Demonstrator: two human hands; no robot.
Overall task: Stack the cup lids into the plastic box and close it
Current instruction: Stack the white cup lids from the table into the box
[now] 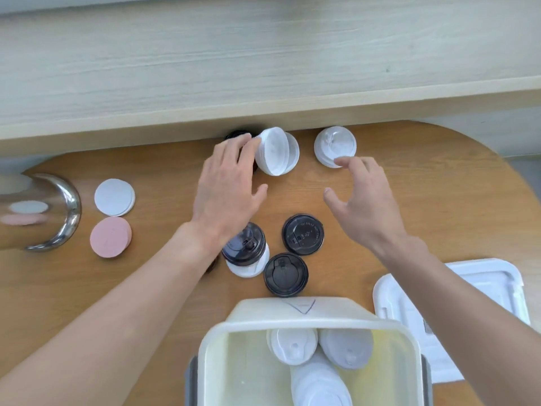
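Wooden table (380, 148) — left hand (227, 186) fingertips on tilted white lid (276, 150), right hand (366, 197) hovering spread.

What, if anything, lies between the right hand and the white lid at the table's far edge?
Nothing visible. The right hand hovers open, its fingertips at the near rim of the white lid; only bare table lies under the palm.

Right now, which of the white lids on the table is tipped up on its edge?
The white lid at the left hand's fingertips; the other white lid, near the right hand, lies flat.
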